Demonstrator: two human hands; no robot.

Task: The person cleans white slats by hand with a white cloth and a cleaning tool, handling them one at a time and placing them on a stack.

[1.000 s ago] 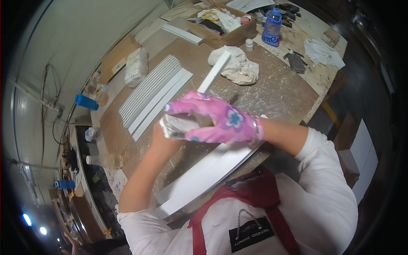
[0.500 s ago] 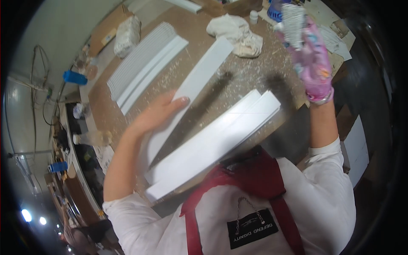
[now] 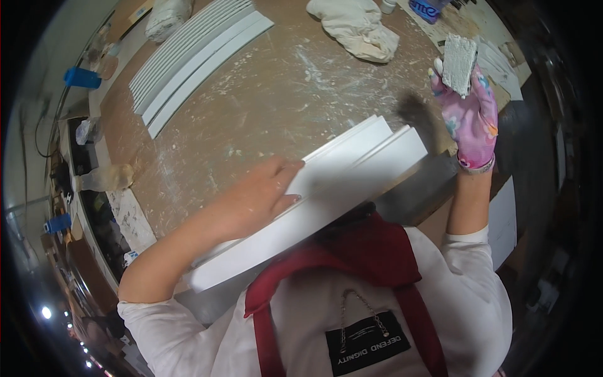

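Note:
My bare left hand grips a white board in the stack of long white boards at the table's near edge. Its fingertips lie along the far edge and its thumb presses the top face; the palm hides part of the boards. My right hand, in a pink flowered glove, is raised at the right, beyond the table's edge. It holds a small rectangular block coated in rough whitish paint or filler, tilted up; I cannot make out its exact kind.
Several narrow white strips lie side by side at the far left of the brown, paint-spattered table. A crumpled cream cloth lies at the far side, near a purple container. A clear bottle and a blue bottle stand left.
My left hand has moved right and nearer, from a board lying apart to the stack. That separate board no longer shows in mid-table. My right hand has lowered slightly with the block.

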